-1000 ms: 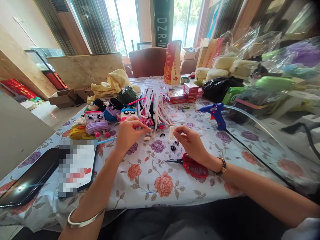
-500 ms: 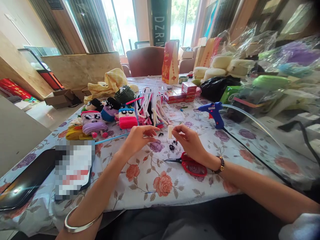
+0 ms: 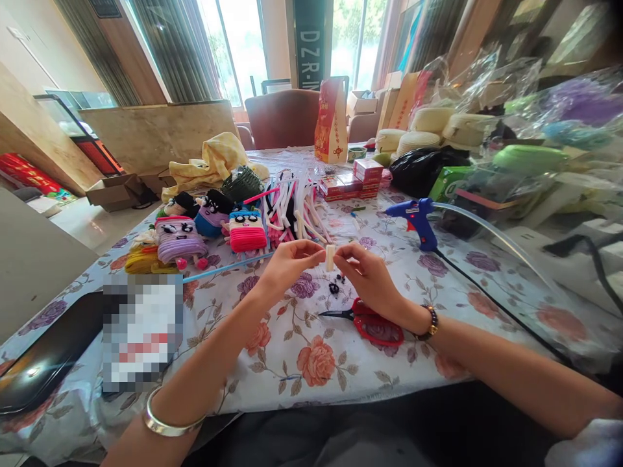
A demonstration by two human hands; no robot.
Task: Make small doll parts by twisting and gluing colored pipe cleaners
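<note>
Flower-patterned surface (image 3: 360, 363) is being worked over by the left hand (image 3: 287, 269) and right hand (image 3: 367, 272). Bundle of fuzzy strips (image 3: 292, 211) is being seen beyond the left fingers; striped dolls (image 3: 247, 237) are being seen to their far left. Blue glue gun (image 3: 419, 220) is being seen beyond the right fingers, off to the right. Scissors (image 3: 357, 311) are being partly covered by the right hand. Cream piece (image 3: 329, 257) is being pinched upright in the right fingers; left fingers are being held at its left edge, grip cannot be told. Black bits (image 3: 333, 287) are being seen left of the right fingers.
</note>
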